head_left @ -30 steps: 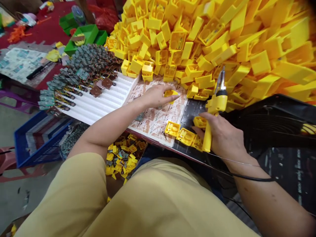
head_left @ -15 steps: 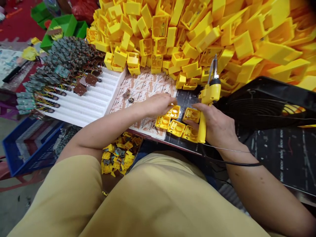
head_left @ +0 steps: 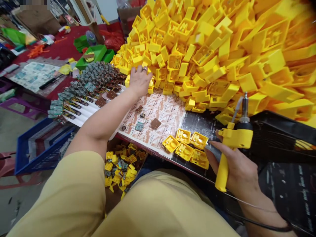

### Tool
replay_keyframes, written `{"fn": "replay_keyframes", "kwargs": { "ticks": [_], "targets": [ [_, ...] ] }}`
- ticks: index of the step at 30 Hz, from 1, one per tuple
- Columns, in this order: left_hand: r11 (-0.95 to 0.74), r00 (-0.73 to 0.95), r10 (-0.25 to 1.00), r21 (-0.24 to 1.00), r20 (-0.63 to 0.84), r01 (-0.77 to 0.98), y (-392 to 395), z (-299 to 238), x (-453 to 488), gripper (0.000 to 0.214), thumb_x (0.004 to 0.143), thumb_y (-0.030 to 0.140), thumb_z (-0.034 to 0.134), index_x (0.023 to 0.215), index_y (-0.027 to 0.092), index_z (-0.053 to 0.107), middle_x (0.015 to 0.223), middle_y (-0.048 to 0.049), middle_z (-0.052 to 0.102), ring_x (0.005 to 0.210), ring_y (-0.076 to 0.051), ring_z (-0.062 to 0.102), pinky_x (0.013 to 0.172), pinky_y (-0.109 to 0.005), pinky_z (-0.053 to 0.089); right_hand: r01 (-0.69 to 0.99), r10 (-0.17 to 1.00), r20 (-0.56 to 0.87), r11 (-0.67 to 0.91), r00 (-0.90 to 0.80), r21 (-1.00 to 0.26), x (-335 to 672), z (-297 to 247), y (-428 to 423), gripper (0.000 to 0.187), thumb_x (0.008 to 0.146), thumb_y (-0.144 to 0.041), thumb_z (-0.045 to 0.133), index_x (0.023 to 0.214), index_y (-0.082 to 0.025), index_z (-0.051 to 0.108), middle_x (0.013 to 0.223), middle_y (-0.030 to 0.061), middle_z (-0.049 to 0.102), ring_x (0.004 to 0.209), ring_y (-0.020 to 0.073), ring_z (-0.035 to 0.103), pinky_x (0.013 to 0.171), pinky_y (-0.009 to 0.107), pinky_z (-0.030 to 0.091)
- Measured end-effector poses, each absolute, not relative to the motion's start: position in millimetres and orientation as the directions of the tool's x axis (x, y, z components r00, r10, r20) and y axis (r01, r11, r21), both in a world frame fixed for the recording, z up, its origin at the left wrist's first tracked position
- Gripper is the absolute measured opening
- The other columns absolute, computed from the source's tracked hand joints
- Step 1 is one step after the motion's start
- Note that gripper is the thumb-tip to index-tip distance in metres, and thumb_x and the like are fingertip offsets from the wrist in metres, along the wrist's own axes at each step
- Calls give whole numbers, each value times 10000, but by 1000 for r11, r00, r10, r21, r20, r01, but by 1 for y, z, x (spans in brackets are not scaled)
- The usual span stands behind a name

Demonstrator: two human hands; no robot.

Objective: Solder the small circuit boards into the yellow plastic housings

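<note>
My left hand (head_left: 140,80) reaches over the near left edge of a big heap of yellow plastic cases (head_left: 182,62). Its fingers are apart and bent over the cases there, with the fingertips hidden. My right hand (head_left: 243,171) is closed round the handle of a yellow electric screwdriver (head_left: 235,138), its metal bit pointing up and away from me. Just left of that hand, several small open yellow housings (head_left: 184,151) lie close together, hollow side up, at the bench's front edge. On the patterned sheet (head_left: 170,113) are a small green circuit board (head_left: 139,126) and a brown square piece (head_left: 155,123).
Wired circuit boards (head_left: 98,77) are piled on a white ridged tray (head_left: 85,115) at left. A black fan (head_left: 276,131) stands at right. Below the bench lie yellow parts (head_left: 120,168) and a blue crate (head_left: 41,144). Green bins (head_left: 95,54) sit behind.
My left hand has gone from the small open housings to the heap. My right hand has drawn back right with the screwdriver. The view has shifted, showing more at the far left.
</note>
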State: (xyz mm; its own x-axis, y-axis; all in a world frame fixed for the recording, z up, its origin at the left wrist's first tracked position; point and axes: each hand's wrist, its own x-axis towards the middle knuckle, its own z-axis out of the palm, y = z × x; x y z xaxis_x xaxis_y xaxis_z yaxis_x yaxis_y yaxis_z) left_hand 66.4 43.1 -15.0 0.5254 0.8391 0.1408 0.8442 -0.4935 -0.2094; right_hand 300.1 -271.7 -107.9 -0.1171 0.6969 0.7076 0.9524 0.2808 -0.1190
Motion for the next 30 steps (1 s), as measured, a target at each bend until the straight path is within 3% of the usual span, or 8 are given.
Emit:
{"fn": "replay_keyframes", "kwargs": {
  "ticks": [3,8,14,18,21,25,27,30],
  "targets": [
    [-408,452,865,-220,216,886,43,-4,56,417,1004,291,488,1397,177,572,1505,-116,538,1370,-317,429,1103,-497,402,955,687,715,281,-133,-92,301,-108,-275,317,940,-212,740,1212,-131,600,917,42,688,624,126,594,611,257,472],
    [-326,345,907,-116,241,938,55,-14,43,708,953,526,551,1542,145,457,1484,-246,565,1334,-416,550,1083,-548,452,951,691,711,289,-130,-107,300,-112,-273,295,965,-224,711,1226,-164,586,836,5,657,608,124,602,594,239,490],
    [-370,369,897,-45,241,928,73,-29,44,596,987,368,520,1542,151,497,1435,-200,618,1278,-349,592,1025,-477,503,949,696,703,299,-146,-99,297,-112,-271,305,969,-232,701,1242,-180,576,771,-17,626,612,140,631,564,241,510],
    [-463,461,854,-51,242,885,50,-27,45,531,1022,423,490,1499,209,583,1480,-112,577,1314,-329,530,960,-451,520,951,694,708,290,-131,-108,298,-112,-275,324,952,-218,716,1245,-169,586,857,18,671,692,155,685,617,236,547],
    [-569,568,794,-66,215,820,21,-36,49,482,1014,405,514,1452,233,621,1487,-121,582,1311,-322,551,963,-445,538,949,703,701,289,-122,-125,298,-114,-276,461,941,-200,721,1369,-215,552,873,19,689,737,186,714,613,250,569],
    [-728,734,676,-96,68,679,-8,-57,64,461,1025,301,483,1447,168,616,1506,-178,568,1360,-335,551,1073,-470,518,948,714,688,294,-132,-124,295,-116,-273,689,917,-185,744,1529,-307,451,848,15,697,691,220,712,522,278,559],
    [-779,780,626,-68,-27,623,-15,-63,74,477,1041,244,446,1497,170,566,1555,-157,535,1393,-311,544,1123,-438,498,951,721,681,285,-127,-124,294,-118,-273,722,912,-190,747,1550,-316,433,893,30,712,689,228,712,504,288,552],
    [-794,793,605,5,-72,607,-19,-62,86,500,1064,222,402,1556,180,485,1556,-149,530,1309,-281,624,1065,-399,540,963,747,658,234,-91,-132,295,-120,-275,714,900,-227,762,1533,-318,444,972,58,726,725,248,715,516,311,541]
  ]
}}
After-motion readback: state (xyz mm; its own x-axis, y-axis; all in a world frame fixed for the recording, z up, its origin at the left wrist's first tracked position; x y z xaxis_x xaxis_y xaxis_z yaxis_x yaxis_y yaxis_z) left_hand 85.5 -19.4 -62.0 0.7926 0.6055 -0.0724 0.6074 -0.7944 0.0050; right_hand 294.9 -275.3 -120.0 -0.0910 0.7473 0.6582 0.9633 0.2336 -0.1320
